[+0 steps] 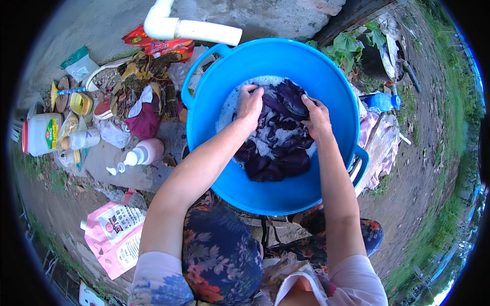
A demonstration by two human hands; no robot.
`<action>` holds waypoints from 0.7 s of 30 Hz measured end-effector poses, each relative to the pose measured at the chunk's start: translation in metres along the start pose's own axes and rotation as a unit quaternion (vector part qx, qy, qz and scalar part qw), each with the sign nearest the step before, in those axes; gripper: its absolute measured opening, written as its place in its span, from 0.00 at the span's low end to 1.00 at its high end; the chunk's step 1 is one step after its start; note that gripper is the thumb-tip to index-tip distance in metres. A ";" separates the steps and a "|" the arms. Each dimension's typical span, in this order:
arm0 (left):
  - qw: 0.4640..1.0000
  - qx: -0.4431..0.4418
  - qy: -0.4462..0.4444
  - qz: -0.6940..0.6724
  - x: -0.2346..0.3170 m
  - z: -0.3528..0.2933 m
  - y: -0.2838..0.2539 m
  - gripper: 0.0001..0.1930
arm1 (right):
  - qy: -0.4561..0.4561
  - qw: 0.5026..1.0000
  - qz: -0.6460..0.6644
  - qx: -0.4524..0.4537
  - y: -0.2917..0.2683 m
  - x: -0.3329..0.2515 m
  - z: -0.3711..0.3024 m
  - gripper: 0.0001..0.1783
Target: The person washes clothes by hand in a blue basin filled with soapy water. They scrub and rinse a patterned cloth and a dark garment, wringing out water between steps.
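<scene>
Dark purple wet cloth (275, 135) lies bunched in sudsy water inside a big blue basin (334, 148) with side handles. At the cloth's upper left, my left hand (249, 106) has its fingers closed on a fold. My right hand (317, 118) grips the same cloth at its upper right, thumb on top. White foam (264, 149) shows between the folds and along the left side. The fingertips of both hands are partly hidden by the fabric.
Left of the basin lie a pink pump bottle (144, 152), a white jug (43, 133) and a pink refill pouch (115, 237). A white pipe (204, 30) juts over the basin's far rim. A blue bottle (380, 102) lies at right, near crumpled cloth (383, 143).
</scene>
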State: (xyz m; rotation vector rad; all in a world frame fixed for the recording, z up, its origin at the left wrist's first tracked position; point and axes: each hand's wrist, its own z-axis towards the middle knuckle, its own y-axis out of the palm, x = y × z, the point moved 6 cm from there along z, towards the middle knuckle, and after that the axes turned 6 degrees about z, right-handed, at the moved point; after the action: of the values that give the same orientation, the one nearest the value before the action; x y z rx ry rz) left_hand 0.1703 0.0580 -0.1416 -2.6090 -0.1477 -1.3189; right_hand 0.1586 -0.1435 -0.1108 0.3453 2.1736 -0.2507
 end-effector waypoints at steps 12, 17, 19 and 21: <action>0.946 0.013 0.182 0.268 0.009 0.020 -0.011 0.15 | -0.358 0.874 -0.330 0.010 0.042 0.039 0.008 0.21; 0.933 -0.193 0.017 -0.302 0.021 0.003 0.019 0.22 | -0.263 0.962 0.057 -0.039 0.043 -0.005 -0.059 0.15; 0.890 -0.286 -0.090 -0.344 0.005 -0.014 0.047 0.18 | -0.435 0.887 -0.140 0.068 0.066 -0.005 -0.077 0.11; 0.930 -0.217 -0.127 -0.267 0.000 -0.062 0.051 0.13 | -0.257 0.945 0.002 0.201 0.029 0.011 -0.033 0.14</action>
State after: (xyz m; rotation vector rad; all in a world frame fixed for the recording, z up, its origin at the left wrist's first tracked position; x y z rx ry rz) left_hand 0.1312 -0.0065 -0.1139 -3.2707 -0.7351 -1.2625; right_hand 0.1371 -0.1049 -0.1028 0.4534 1.5965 -0.7073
